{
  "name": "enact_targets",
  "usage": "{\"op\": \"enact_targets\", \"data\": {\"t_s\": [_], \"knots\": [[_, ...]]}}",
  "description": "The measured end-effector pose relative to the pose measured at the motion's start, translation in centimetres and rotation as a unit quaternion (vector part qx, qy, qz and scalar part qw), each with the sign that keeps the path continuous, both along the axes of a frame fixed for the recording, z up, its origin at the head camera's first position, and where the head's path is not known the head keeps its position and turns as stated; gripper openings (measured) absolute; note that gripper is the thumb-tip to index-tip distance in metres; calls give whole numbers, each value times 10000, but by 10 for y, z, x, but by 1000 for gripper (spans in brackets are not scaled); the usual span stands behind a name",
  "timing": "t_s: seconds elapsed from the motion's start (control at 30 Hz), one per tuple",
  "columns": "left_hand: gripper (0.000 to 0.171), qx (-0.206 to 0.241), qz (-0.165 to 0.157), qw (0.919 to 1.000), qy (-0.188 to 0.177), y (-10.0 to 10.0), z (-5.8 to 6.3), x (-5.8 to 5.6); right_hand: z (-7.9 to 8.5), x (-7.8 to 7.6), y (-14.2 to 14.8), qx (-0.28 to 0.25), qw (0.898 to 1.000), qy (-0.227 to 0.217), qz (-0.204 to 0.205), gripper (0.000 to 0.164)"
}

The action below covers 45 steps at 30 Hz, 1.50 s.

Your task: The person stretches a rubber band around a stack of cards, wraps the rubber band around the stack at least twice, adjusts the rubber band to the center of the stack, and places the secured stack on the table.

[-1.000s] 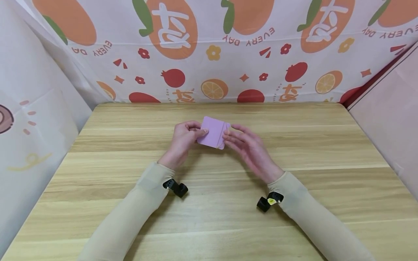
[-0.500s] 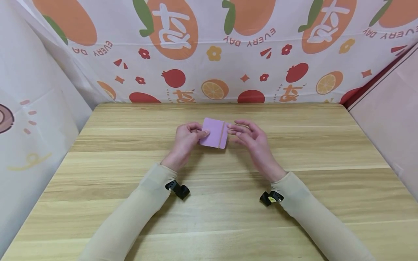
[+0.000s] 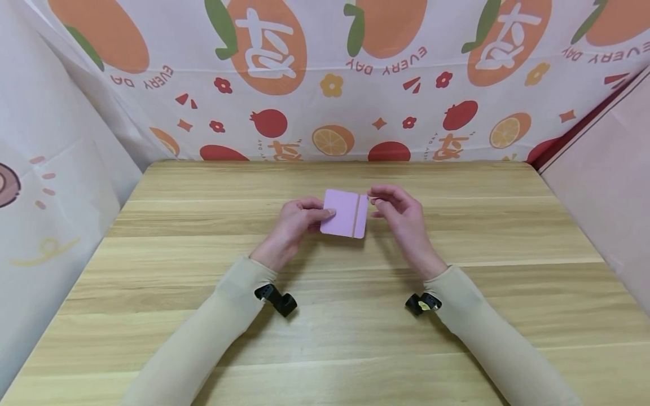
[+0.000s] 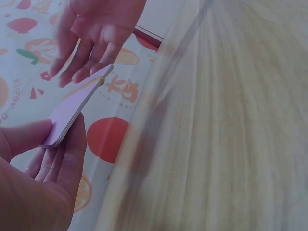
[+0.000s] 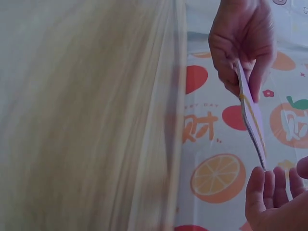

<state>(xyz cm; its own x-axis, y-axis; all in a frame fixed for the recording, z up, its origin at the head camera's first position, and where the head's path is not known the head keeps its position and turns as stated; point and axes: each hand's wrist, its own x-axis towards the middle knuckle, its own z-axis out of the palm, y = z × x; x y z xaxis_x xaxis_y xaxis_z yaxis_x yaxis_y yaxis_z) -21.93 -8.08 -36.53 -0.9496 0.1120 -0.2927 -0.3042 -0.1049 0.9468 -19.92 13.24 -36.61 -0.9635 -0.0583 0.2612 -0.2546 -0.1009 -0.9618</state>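
Beige sleeve cloth [image 3: 203, 330] leads up to the left hand [image 3: 291, 225], which pinches a lilac pad [image 3: 339, 213] with the thumb on its upper face and the fingers underneath. For good work here, that grip is best kept firm but light, close to the left edge, so the pad neither bends nor twists. The tan band [image 3: 357, 216] runs across the pad near its right end; handling it well probably means keeping it straight and parallel to that edge, without letting it ride off the nearby corner. On the right, the right hand [image 3: 404, 219] has thumb and fingers apart, gripping nothing that shows, and should likely approach gently, so that a fingertip does not snag the band or knock the pad.

As for position, the pad lies to the right of the left palm, raised above the wooden table [image 3: 345, 344] and tilted in both wrist views, its layered edge showing. Its right edge stops just beside the right fingertips, with the palm farther right; whether any finger touches the pad's upper right corner cannot be told.
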Motion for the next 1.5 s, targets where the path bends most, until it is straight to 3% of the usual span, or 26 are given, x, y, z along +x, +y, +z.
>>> {"op": "enact_targets", "data": {"t_s": [0.4, 0.6, 0.73, 0.9, 1.1, 1.3, 1.5], "knots": [[17, 103, -394, 9991, 69, 9, 0, 9, -6, -9, 10, 831, 9940, -672, -250, 27], [15, -530, -700, 9948, 519, 12, -2, 13, -6, -8, 9, 832, 9923, -898, -209, 26], [15, -795, -703, 9919, 698, 13, -1, 12, -5, -7, 9, 819, 9922, -931, -164, 28], [20, -467, -664, 9939, 742, 11, 0, 9, -4, -9, 10, 723, 9928, -952, -112, 27], [23, 67, -834, 9957, 405, 4, 1, 7, -4, -11, 11, 616, 9933, -978, -25, 28], [23, -41, -1023, 9942, 334, 1, 0, 7, -6, -10, 13, 688, 9925, -1006, 64, 28], [20, -221, -1149, 9920, 483, 0, -1, 9, -7, -9, 14, 781, 9913, -1054, 98, 27]]}}
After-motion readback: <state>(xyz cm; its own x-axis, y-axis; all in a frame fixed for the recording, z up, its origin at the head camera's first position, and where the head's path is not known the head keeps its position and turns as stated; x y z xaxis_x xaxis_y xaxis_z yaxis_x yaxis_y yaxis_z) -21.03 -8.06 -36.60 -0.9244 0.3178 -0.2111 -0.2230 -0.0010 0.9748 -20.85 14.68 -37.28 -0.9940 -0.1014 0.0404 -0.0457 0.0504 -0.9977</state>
